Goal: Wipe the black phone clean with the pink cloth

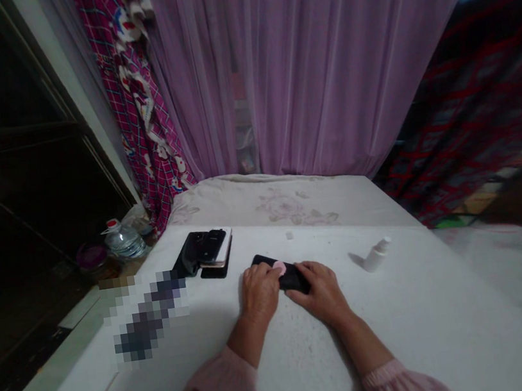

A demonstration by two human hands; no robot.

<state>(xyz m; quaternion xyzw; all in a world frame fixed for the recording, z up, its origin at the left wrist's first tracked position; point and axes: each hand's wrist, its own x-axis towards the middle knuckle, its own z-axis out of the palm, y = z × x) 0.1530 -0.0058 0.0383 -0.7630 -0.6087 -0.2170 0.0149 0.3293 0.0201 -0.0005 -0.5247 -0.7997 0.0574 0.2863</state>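
A black phone lies flat on the white table in front of me. My left hand is over its left end, with thumb and fingers closed on a small round pink pad that rests on the phone. At the other end, my right hand grips the phone between thumb and fingers. To the right, a small white bottle leans in view on the table. A small pale block sits beyond the phone.
Left of my hands, a black device rests on a notebook with a dark cover. A blurred patch hides something on the table's left. Beyond the left edge stands a water bottle. Purple curtains hang behind a floral cloth.
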